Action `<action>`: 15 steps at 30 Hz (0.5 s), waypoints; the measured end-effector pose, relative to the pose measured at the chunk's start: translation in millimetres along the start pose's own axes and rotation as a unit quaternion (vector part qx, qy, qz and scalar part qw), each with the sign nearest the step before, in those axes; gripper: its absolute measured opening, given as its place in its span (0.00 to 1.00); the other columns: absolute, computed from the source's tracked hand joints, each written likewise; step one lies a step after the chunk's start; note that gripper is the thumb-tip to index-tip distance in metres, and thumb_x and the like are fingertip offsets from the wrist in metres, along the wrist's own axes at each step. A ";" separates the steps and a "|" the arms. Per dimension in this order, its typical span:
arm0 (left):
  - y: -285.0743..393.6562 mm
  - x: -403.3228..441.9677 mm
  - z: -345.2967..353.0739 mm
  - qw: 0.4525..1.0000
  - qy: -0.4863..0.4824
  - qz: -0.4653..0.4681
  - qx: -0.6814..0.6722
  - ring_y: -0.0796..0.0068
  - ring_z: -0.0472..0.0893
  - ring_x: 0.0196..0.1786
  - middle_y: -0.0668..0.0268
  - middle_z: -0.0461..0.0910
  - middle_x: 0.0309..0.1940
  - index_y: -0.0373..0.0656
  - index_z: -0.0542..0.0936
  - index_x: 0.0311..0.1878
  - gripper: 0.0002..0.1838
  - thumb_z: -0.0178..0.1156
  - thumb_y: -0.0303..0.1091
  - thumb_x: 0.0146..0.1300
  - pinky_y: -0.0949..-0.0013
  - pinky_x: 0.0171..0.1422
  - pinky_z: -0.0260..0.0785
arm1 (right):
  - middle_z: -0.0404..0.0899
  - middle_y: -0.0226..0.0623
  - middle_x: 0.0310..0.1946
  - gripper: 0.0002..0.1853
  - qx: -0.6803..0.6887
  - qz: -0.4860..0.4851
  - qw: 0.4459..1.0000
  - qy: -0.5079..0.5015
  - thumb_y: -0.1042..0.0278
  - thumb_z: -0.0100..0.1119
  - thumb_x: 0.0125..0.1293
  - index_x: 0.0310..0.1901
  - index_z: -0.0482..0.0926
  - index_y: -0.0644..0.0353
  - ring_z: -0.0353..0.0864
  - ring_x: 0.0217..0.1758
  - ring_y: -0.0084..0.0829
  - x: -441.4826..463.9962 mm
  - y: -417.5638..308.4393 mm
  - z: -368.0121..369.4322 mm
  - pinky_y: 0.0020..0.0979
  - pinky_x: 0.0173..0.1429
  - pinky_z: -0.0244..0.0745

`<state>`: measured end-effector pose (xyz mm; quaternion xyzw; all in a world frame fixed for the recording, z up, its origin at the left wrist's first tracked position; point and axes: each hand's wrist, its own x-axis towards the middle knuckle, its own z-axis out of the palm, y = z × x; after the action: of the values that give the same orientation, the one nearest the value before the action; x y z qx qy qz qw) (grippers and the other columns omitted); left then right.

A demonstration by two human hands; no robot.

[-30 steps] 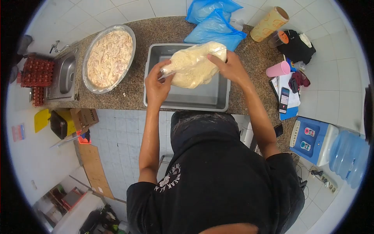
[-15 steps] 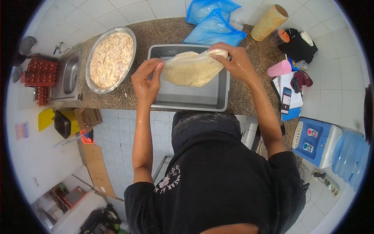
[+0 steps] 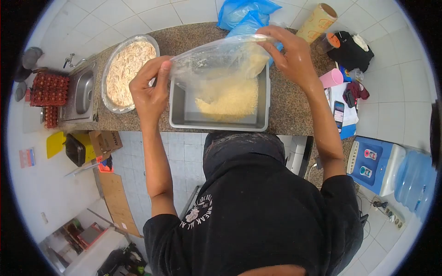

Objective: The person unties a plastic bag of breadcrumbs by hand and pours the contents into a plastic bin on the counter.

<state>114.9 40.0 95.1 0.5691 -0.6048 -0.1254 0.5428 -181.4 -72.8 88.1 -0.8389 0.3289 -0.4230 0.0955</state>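
Note:
Stretched between my two hands is a clear plastic bag (image 3: 193, 64), tilted over a grey rectangular tub (image 3: 179, 118). My left hand (image 3: 152, 87) pinches the bag's left end between thumb and fingers. Its right end is gripped by my right hand (image 3: 290, 55), higher up. Pale yellow crumbs (image 3: 230, 101) lie heaped on the tub floor below the bag, and some still cling in the bag's right part. The bag hides the tub's far side.
A round metal basin (image 3: 131, 73) of floury, battered pieces stands left of the tub, beside the sink (image 3: 84, 92). Behind are blue bags (image 3: 244, 14) and a roll of wrap (image 3: 317, 22). A pink cup (image 3: 331, 78) and a phone (image 3: 339, 112) lie right.
The bag has been lifted and spread wider, with my left hand moving left and my right hand up and right. Crumbs have spilled from it into the tub.

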 end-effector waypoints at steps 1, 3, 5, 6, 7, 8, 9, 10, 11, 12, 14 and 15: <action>0.7 2.4 -2.8 1.000 -0.013 -0.003 -0.003 0.76 0.82 0.40 0.62 0.87 0.38 0.35 0.86 0.42 0.08 0.64 0.31 0.68 0.73 0.47 0.73 | 0.85 0.33 0.45 0.12 0.000 0.000 1.000 0.000 0.57 0.64 0.65 0.47 0.83 0.50 0.83 0.43 0.43 1.6 -0.1 -2.2 0.40 0.45 0.78; -2.3 4.6 -6.4 1.000 -0.028 -0.006 -0.006 0.76 0.82 0.40 0.62 0.87 0.39 0.36 0.87 0.42 0.09 0.63 0.31 0.68 0.73 0.47 0.73 | 0.85 0.37 0.41 0.12 -0.049 0.029 0.992 -0.111 0.63 0.67 0.64 0.46 0.83 0.57 0.85 0.41 0.41 2.9 1.1 -6.4 0.36 0.42 0.77; -7.5 6.6 -7.7 0.996 -0.066 -0.049 0.015 0.77 0.81 0.41 0.63 0.87 0.39 0.37 0.87 0.44 0.09 0.63 0.33 0.69 0.72 0.48 0.73 | 0.85 0.34 0.41 0.12 -0.049 0.013 0.994 -0.094 0.59 0.67 0.63 0.44 0.84 0.53 0.84 0.40 0.42 0.0 6.5 -2.8 0.38 0.42 0.77; -9.9 8.5 -6.8 0.997 -0.064 -0.045 0.015 0.77 0.81 0.41 0.63 0.87 0.39 0.37 0.87 0.44 0.09 0.63 0.33 0.69 0.72 0.48 0.73 | 0.86 0.31 0.40 0.12 -0.049 -0.007 0.996 -0.077 0.54 0.67 0.62 0.43 0.85 0.50 0.84 0.40 0.43 2.4 10.3 -0.8 0.39 0.43 0.77; -12.8 9.3 -5.8 0.999 -0.051 -0.016 0.000 0.77 0.81 0.41 0.64 0.87 0.39 0.38 0.87 0.44 0.10 0.62 0.33 0.69 0.72 0.48 0.73 | 0.86 0.31 0.40 0.12 -0.050 -0.009 0.996 -0.074 0.54 0.67 0.62 0.43 0.85 0.50 0.84 0.40 0.43 5.5 13.1 0.1 0.39 0.43 0.77; -14.7 8.7 -5.3 0.999 -0.039 0.010 -0.014 0.78 0.81 0.41 0.64 0.87 0.39 0.38 0.87 0.45 0.10 0.62 0.34 0.70 0.73 0.48 0.73 | 0.86 0.31 0.38 0.13 -0.026 -0.016 0.995 -0.095 0.53 0.68 0.61 0.41 0.86 0.50 0.84 0.39 0.42 6.5 15.0 0.9 0.39 0.42 0.77; -16.3 9.5 -5.3 0.999 -0.039 0.010 -0.014 0.78 0.81 0.41 0.64 0.87 0.39 0.38 0.87 0.45 0.10 0.62 0.34 0.70 0.73 0.48 0.73 | 0.86 0.31 0.37 0.13 -0.001 -0.024 0.993 -0.117 0.52 0.69 0.60 0.40 0.86 0.51 0.84 0.38 0.41 6.2 15.6 1.1 0.39 0.42 0.77; -18.6 10.6 -6.0 0.996 -0.080 -0.043 -0.005 0.78 0.81 0.41 0.64 0.87 0.39 0.38 0.87 0.45 0.10 0.61 0.34 0.70 0.73 0.49 0.73 | 0.86 0.31 0.37 0.13 -0.001 -0.022 0.993 -0.117 0.52 0.69 0.60 0.40 0.86 0.51 0.84 0.38 0.41 4.5 14.4 1.2 0.39 0.42 0.77; -19.8 11.2 -6.8 0.988 -0.120 -0.094 0.005 0.79 0.81 0.41 0.64 0.87 0.39 0.38 0.87 0.45 0.11 0.60 0.34 0.71 0.73 0.49 0.72 | 0.86 0.31 0.37 0.13 -0.008 0.003 0.989 -0.149 0.53 0.68 0.60 0.39 0.86 0.51 0.84 0.38 0.39 3.6 12.9 1.2 0.38 0.42 0.77; -22.5 11.3 -6.2 0.989 -0.119 -0.090 0.005 0.79 0.81 0.41 0.64 0.87 0.39 0.38 0.87 0.45 0.11 0.60 0.34 0.71 0.73 0.49 0.72 | 0.86 0.31 0.38 0.13 -0.017 0.023 0.984 -0.177 0.53 0.68 0.61 0.39 0.86 0.52 0.84 0.37 0.38 7.7 13.4 0.8 0.37 0.42 0.77; -29.7 8.8 -4.0 0.995 -0.077 -0.054 -0.027 0.79 0.80 0.40 0.64 0.86 0.38 0.38 0.86 0.46 0.12 0.58 0.34 0.72 0.72 0.49 0.72 | 0.86 0.31 0.37 0.12 0.020 0.022 0.988 -0.152 0.54 0.68 0.61 0.39 0.87 0.53 0.84 0.37 0.37 13.8 11.2 1.1 0.35 0.41 0.77; -28.5 9.8 -4.7 0.996 -0.072 -0.057 -0.022 0.78 0.81 0.41 0.64 0.86 0.38 0.37 0.86 0.45 0.12 0.58 0.34 0.72 0.71 0.49 0.72 | 0.86 0.31 0.37 0.12 0.061 0.024 0.989 -0.135 0.55 0.68 0.61 0.38 0.87 0.53 0.84 0.37 0.36 13.1 9.7 1.1 0.34 0.41 0.77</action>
<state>136.7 24.9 80.0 0.5802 -0.6057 -0.2098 0.5024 -179.5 -88.7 91.6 -0.8726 0.3069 -0.3230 0.2002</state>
